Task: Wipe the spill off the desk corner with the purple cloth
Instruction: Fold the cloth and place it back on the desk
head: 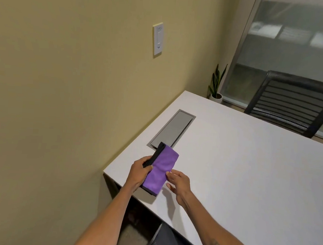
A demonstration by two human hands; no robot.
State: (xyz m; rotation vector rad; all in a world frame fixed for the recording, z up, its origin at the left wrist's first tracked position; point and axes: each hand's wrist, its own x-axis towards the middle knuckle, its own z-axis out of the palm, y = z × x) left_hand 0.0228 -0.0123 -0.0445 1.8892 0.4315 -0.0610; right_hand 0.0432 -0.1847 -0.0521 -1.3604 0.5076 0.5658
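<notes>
A folded purple cloth (160, 170) with a dark edge is held above the near left corner of the white desk (239, 165). My left hand (138, 173) grips the cloth along its left side, thumb on top. My right hand (177, 182) touches the cloth's right edge with its fingertips, fingers spread. I cannot make out any spill on the desk surface.
A grey cable hatch (172, 129) is set into the desk just beyond the cloth. The yellow wall (73, 98) runs along the desk's left side. A black mesh chair (290, 103) stands at the far side, a small potted plant (217, 84) in the corner.
</notes>
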